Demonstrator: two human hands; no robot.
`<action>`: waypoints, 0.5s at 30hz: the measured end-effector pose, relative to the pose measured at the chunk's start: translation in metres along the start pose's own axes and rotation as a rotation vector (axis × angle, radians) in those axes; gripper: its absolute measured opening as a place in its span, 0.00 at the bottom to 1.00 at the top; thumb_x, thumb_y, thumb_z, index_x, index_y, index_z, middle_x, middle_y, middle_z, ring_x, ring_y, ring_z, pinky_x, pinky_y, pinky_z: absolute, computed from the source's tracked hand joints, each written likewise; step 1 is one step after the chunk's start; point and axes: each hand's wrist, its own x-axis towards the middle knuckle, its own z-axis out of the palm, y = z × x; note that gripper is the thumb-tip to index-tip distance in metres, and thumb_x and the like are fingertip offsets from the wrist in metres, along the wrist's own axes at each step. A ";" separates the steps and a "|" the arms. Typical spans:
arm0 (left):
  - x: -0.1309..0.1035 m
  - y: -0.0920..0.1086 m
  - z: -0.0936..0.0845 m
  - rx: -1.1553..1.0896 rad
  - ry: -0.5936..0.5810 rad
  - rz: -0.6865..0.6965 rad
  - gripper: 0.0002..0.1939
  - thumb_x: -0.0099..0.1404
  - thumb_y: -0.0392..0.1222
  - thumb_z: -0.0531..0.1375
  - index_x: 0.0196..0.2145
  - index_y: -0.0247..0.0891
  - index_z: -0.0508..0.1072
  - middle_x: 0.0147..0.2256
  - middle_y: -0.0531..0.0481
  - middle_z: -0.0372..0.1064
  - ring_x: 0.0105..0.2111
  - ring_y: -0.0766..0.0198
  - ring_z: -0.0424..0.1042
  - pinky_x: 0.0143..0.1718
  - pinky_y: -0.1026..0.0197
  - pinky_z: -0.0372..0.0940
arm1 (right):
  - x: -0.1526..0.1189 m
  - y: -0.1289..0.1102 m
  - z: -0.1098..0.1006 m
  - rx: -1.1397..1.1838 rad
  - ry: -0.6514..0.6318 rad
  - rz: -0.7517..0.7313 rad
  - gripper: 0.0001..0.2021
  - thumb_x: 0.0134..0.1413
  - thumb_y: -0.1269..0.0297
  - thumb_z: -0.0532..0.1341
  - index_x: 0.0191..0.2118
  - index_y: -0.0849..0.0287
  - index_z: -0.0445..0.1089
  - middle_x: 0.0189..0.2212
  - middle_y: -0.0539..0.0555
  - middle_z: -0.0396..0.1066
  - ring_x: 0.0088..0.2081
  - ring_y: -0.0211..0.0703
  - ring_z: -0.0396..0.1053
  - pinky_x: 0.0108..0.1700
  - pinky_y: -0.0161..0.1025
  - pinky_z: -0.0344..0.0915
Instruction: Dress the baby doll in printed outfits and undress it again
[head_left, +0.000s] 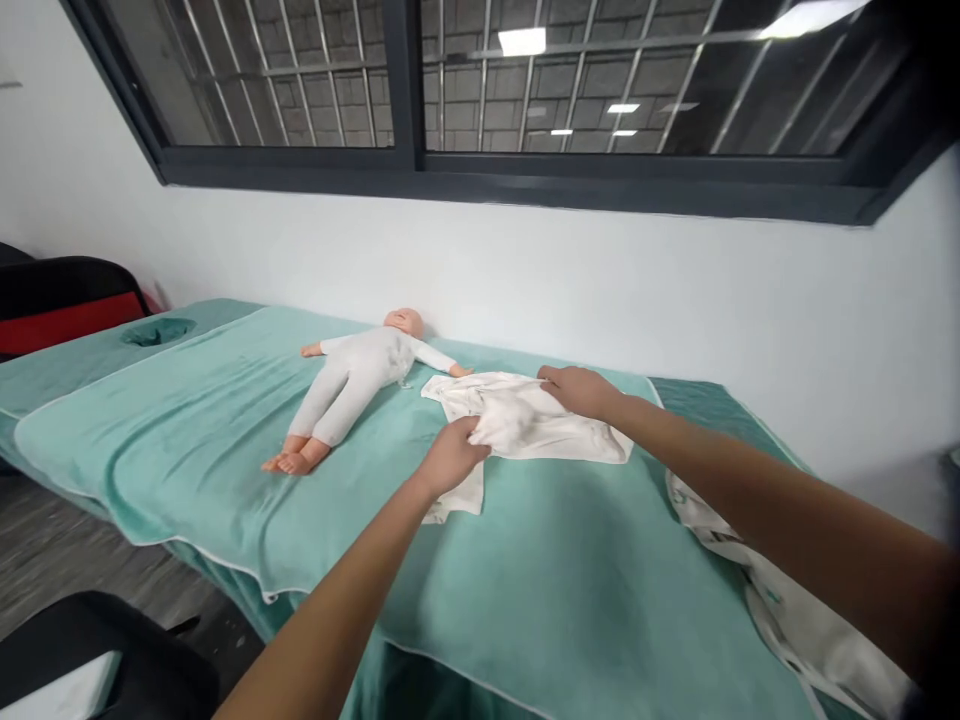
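Note:
A baby doll (pixel 352 385) in a white suit lies on its back on a teal sheet (pixel 225 470) that covers a padded table. Right of the doll a white cloth (pixel 525 425) lies crumpled on the sheet. My left hand (pixel 452 457) is closed on the cloth's near edge, bunching it up. My right hand (pixel 579 390) rests on the cloth's far edge and pinches it there. One of the doll's hands touches the cloth's left corner.
A second white cloth (pixel 795 610) hangs over the table's right edge under my right forearm. A face hole (pixel 157 331) is at the table's far left end. A white wall runs behind the table. A dark chair (pixel 90 660) stands at the lower left.

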 end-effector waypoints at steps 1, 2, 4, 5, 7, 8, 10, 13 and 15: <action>-0.005 0.013 0.006 0.037 -0.062 0.127 0.09 0.58 0.34 0.58 0.36 0.39 0.75 0.40 0.50 0.74 0.43 0.58 0.72 0.48 0.59 0.65 | -0.012 -0.002 -0.010 0.020 0.037 -0.007 0.17 0.66 0.57 0.47 0.52 0.52 0.67 0.43 0.58 0.75 0.44 0.53 0.72 0.43 0.43 0.63; -0.010 0.025 0.013 0.097 -0.098 0.251 0.11 0.59 0.33 0.57 0.37 0.41 0.76 0.42 0.50 0.74 0.46 0.58 0.71 0.50 0.58 0.64 | -0.025 -0.005 -0.019 0.057 0.070 -0.033 0.17 0.66 0.56 0.47 0.52 0.52 0.67 0.45 0.57 0.75 0.45 0.51 0.72 0.44 0.42 0.63; -0.018 0.048 0.028 0.245 -0.036 0.427 0.18 0.60 0.30 0.53 0.45 0.42 0.74 0.45 0.48 0.71 0.50 0.57 0.68 0.52 0.56 0.63 | -0.052 -0.015 -0.035 0.180 0.113 -0.161 0.15 0.66 0.56 0.49 0.49 0.52 0.69 0.46 0.53 0.76 0.45 0.47 0.72 0.46 0.40 0.63; -0.020 0.058 0.035 0.314 0.060 0.463 0.20 0.60 0.29 0.53 0.48 0.41 0.71 0.47 0.46 0.70 0.51 0.55 0.66 0.52 0.54 0.62 | -0.066 -0.022 -0.042 0.251 0.117 -0.254 0.14 0.65 0.57 0.50 0.48 0.52 0.71 0.45 0.51 0.76 0.45 0.45 0.72 0.46 0.39 0.63; -0.022 0.073 0.048 0.406 0.256 0.514 0.23 0.59 0.28 0.53 0.52 0.38 0.66 0.53 0.40 0.65 0.55 0.52 0.63 0.54 0.50 0.60 | -0.092 -0.035 -0.053 0.310 0.114 -0.386 0.13 0.64 0.59 0.52 0.44 0.52 0.72 0.42 0.50 0.77 0.43 0.45 0.72 0.45 0.39 0.63; -0.021 0.078 0.052 0.421 0.317 0.543 0.22 0.59 0.28 0.54 0.52 0.37 0.65 0.56 0.38 0.62 0.57 0.51 0.61 0.55 0.49 0.59 | -0.105 -0.040 -0.058 0.307 0.130 -0.408 0.12 0.64 0.60 0.52 0.42 0.52 0.73 0.39 0.50 0.77 0.41 0.44 0.72 0.43 0.39 0.63; -0.020 0.086 0.055 0.412 0.341 0.571 0.19 0.60 0.30 0.55 0.50 0.38 0.64 0.56 0.39 0.62 0.57 0.51 0.61 0.55 0.50 0.58 | -0.130 -0.047 -0.068 0.295 0.165 -0.425 0.13 0.65 0.60 0.51 0.40 0.53 0.73 0.37 0.51 0.76 0.40 0.45 0.71 0.43 0.40 0.62; -0.020 0.091 0.049 0.386 0.180 0.482 0.12 0.62 0.33 0.55 0.43 0.41 0.65 0.45 0.47 0.71 0.47 0.57 0.68 0.46 0.58 0.62 | -0.164 -0.049 -0.081 0.320 0.177 -0.404 0.13 0.65 0.59 0.51 0.40 0.52 0.73 0.41 0.51 0.75 0.43 0.46 0.71 0.44 0.41 0.62; -0.023 0.094 0.042 0.452 0.141 0.405 0.09 0.62 0.34 0.54 0.40 0.43 0.66 0.40 0.51 0.72 0.41 0.58 0.70 0.40 0.60 0.62 | -0.183 -0.046 -0.083 0.334 0.145 -0.308 0.11 0.64 0.57 0.53 0.39 0.50 0.72 0.40 0.51 0.75 0.40 0.46 0.72 0.41 0.41 0.63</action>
